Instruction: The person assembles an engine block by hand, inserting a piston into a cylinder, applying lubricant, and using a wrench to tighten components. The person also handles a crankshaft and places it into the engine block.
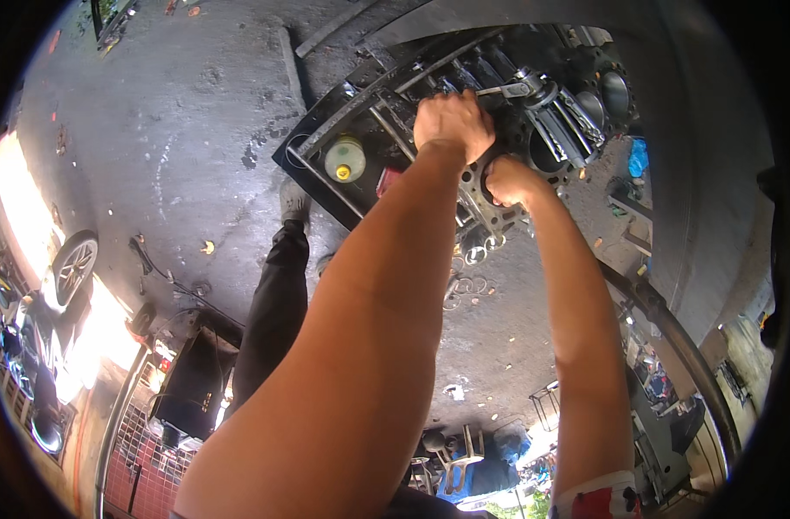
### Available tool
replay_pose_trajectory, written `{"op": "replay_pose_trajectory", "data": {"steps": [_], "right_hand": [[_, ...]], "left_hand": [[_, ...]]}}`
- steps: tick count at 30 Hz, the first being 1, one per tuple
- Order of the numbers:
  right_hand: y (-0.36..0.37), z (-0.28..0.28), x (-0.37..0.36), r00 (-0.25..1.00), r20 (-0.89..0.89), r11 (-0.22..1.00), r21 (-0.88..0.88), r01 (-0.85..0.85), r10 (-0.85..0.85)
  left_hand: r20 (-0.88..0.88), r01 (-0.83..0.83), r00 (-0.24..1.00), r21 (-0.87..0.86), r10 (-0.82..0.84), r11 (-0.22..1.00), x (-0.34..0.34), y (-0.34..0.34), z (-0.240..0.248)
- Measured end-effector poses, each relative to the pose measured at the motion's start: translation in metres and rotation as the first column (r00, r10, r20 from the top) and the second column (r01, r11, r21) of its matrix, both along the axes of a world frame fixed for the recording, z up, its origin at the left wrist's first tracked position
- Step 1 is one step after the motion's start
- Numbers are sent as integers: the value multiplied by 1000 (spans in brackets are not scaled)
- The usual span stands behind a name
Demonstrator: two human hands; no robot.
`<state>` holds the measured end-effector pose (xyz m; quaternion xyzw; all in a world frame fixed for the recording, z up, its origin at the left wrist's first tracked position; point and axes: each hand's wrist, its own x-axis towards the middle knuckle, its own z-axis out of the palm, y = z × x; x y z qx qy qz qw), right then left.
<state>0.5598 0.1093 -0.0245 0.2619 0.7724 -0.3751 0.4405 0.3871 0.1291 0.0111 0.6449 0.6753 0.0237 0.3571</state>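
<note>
Both arms reach forward to a metal engine block with round cylinder bores. My left hand is curled closed, knuckles up, over the block's near-left side; what its fingers grip, if anything, is hidden beneath it. At the mouth of a bore, my right hand has its fingers bent inward and down. A small reddish spot shows at its fingertips, too small to name. On top of the block, right of my left hand, lies a metal tool with long parallel bars and a crank-like handle.
A round container with a yellow cap and a red item sit in the black tray left of the block. Several metal rings lie on the floor. A curved metal pipe stands at right; a wheel is far left.
</note>
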Motion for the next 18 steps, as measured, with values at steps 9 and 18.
{"op": "replay_pose_trajectory", "data": {"steps": [9, 18], "right_hand": [[1, -109, -10, 929, 67, 807, 521, 278, -363], [-12, -93, 23, 770, -142, 681, 387, 622, -622]], "left_hand": [[-13, 22, 1000, -29, -23, 999, 0, 2, 4], [-34, 20, 999, -42, -22, 999, 0, 1, 8]]}}
